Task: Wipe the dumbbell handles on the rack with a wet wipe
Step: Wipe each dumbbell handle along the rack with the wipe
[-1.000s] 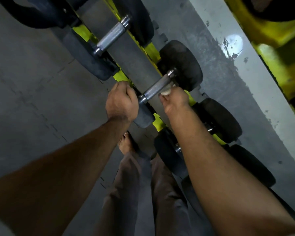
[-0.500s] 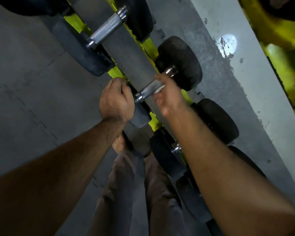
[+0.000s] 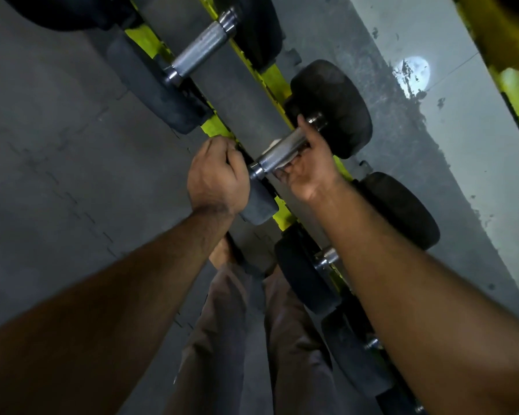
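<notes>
Gripping the knurled steel handle [image 3: 283, 152] with white wipe [image 3: 285, 163] in your right hand [image 3: 307, 172]; left hand [image 3: 218, 175] is clutching the near black dumbbell head [image 3: 259, 205].

One head-worn, wide-angle view looks steeply down from above the person's own arms, close over the rack [image 3: 277, 85]. The rack runs diagonally from the upper left of the frame to the lower right. Both forearms enter from the bottom corners and meet near the centre, where the left hand [image 3: 218, 175] and right hand [image 3: 307, 167] sit. The floor [image 3: 42, 145] fills the left side.
</notes>
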Available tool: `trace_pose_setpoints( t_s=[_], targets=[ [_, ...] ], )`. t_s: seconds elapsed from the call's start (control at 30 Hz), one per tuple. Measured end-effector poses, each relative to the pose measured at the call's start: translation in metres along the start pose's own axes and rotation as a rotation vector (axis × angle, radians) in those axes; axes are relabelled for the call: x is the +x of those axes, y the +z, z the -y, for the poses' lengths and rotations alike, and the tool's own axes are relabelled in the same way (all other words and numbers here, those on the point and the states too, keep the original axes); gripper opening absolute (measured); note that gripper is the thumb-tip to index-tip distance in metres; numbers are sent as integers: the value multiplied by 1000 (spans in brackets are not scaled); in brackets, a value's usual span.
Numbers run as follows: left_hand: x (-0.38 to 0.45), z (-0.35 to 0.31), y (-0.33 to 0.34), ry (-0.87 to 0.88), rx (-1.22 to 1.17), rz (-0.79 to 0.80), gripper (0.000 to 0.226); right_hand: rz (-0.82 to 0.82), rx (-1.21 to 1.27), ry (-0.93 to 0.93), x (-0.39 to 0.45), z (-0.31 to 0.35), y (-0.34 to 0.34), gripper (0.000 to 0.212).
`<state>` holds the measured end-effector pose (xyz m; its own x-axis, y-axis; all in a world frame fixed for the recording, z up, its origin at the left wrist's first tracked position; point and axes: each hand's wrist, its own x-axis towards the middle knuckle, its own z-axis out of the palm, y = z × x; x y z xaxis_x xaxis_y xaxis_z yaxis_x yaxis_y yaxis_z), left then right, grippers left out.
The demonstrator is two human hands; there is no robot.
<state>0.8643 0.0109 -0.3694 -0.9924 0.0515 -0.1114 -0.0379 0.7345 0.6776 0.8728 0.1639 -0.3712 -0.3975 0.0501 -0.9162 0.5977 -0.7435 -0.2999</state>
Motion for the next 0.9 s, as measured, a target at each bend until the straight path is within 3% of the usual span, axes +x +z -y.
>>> trace_pose_setpoints(
  t_s=[0.17,0.3,0.43,0.57,0.7,0.8,0.9],
  targets=[
    [1,2,0,-23,14,4,34,54,-149,61,7,-21,9,29],
    [0,1,1,-23,5,6,33,-46,-6,-3,15,-5,10,28],
    [0,1,1,-33,22,10,33,-17,-93,74,15,-27,17,31],
    [0,2,0,-11,14,13,34,-107,170,-94,18,7,12,31],
    [1,2,0,-15,17,13,34,-114,120,-96,22,-3,10,23],
    [-1,1,0,-12,8,20,36,-173,218,-135,25,11,14,27],
    [1,4,-1,-24,10,19,35,-192,153,-165,22,-17,23,20]
  ],
)
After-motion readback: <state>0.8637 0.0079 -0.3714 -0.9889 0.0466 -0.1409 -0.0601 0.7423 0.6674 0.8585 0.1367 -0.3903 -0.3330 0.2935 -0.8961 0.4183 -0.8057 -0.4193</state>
